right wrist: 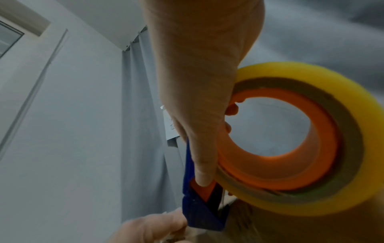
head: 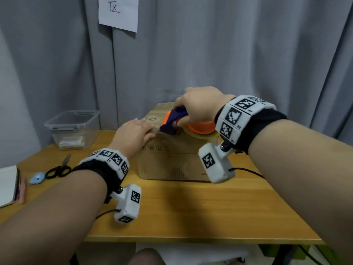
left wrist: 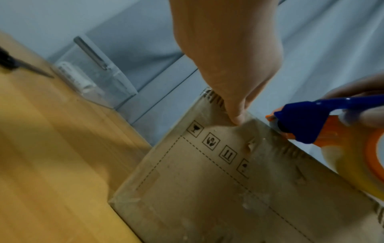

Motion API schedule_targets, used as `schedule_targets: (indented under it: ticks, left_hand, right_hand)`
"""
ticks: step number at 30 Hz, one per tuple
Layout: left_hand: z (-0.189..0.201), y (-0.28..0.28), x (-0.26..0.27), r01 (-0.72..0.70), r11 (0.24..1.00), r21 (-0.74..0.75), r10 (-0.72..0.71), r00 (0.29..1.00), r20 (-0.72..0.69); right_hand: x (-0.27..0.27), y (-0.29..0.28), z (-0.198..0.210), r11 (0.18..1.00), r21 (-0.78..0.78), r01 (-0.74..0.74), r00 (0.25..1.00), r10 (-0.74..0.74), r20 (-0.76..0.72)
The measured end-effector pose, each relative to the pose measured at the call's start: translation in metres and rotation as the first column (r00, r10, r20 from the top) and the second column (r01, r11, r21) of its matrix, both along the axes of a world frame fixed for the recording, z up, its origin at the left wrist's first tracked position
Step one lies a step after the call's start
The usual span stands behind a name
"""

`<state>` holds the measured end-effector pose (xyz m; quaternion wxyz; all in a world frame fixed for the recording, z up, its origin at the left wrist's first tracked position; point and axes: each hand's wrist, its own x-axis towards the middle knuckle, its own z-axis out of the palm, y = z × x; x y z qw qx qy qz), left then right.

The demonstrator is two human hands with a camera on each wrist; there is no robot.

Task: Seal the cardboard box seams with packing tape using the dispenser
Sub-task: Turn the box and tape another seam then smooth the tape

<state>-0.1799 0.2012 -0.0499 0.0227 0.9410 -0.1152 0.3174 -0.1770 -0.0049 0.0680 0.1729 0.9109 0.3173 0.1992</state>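
Looking down at the desk point(head: 191, 207), we see a cardboard box point(head: 172, 161) standing on the wood near its far edge, in front of a grey curtain point(head: 229, 54). Our right hand point(head: 200, 106) curls around the blue and orange tape dispenser point(head: 172, 121), with fingers hooked through the orange core and the thumb laid along the blue frame; the right wrist view shows that thumb tip pressed against the orange part near the blade end. The yellowish tape roll point(head: 200, 133) sits on the dispenser, resting at the top front edge of the box. The blue nose of the dispenser touches the box top at that edge, just beside our left hand point(head: 133, 132).

Our left hand lies flat on the top of the box near its left front corner, fingers straight and together, pressing down; in the left wrist view the thumb point(left wrist: 236, 115) bears against the upper front face just above a row of printed handling symbols point(left wrist: 218, 148). Clear tape already shows along the box edges there.

To the left on the desk stand a clear plastic container point(head: 72, 129), black-handled scissors point(head: 61, 167), a small light blue object point(head: 38, 177) and a white notebook point(head: 7, 186). A sheet of paper point(head: 118, 14) hangs on the curtain
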Motion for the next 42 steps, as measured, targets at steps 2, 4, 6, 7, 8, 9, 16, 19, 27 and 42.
schedule_targets:
  ticks: [2,4,6,7,8,9,16,19,27,42]
  left_hand:
    - [0.001,-0.005,-0.003,-0.017,1.000,0.005,0.017,1.000,-0.017]
    - [0.001,-0.011,-0.003,-0.029,1.000,0.004,0.029,0.999,-0.032]
    - [0.002,-0.011,-0.002,-0.041,0.999,0.029,0.042,0.999,-0.033]
    - [0.003,-0.011,-0.001,-0.046,0.998,0.053,0.048,0.998,-0.031]
    - [0.004,-0.011,0.001,-0.046,0.996,0.076,0.048,0.998,-0.028]
    - [0.004,-0.012,0.003,-0.037,0.996,0.086,0.040,0.999,-0.031]
    - [-0.006,-0.019,0.004,0.040,0.993,-0.112,-0.049,0.995,-0.082]
    - [-0.002,-0.019,-0.001,0.016,0.996,-0.092,-0.025,0.995,-0.095]
    - [0.006,-0.024,-0.008,-0.053,0.998,-0.044,0.046,0.989,-0.142]
    - [0.006,-0.070,0.006,0.069,0.995,-0.074,-0.083,0.976,-0.199]
  right_hand:
    - [0.005,0.000,0.000,0.999,0.034,0.007,0.999,-0.006,-0.044]
    - [0.008,-0.006,-0.001,0.995,0.092,0.025,0.995,-0.016,-0.097]
    - [0.009,-0.010,-0.002,0.994,0.107,0.020,0.992,-0.007,-0.122]
    - [0.009,-0.012,-0.003,0.995,0.095,0.004,0.993,0.007,-0.116]
    - [0.009,-0.012,-0.004,0.997,0.080,-0.014,0.995,0.022,-0.101]
    - [0.008,-0.012,-0.003,0.997,0.068,-0.024,0.996,0.030,-0.084]
    - [0.001,-0.013,0.004,0.996,0.069,-0.052,0.994,0.058,-0.091]
    - [-0.001,-0.031,0.010,0.990,0.120,-0.068,0.997,0.073,-0.039]
    - [0.002,-0.069,0.010,0.992,0.125,0.027,0.997,-0.017,-0.081]
    - [0.012,-0.068,-0.002,0.990,0.135,0.047,0.985,-0.024,-0.170]
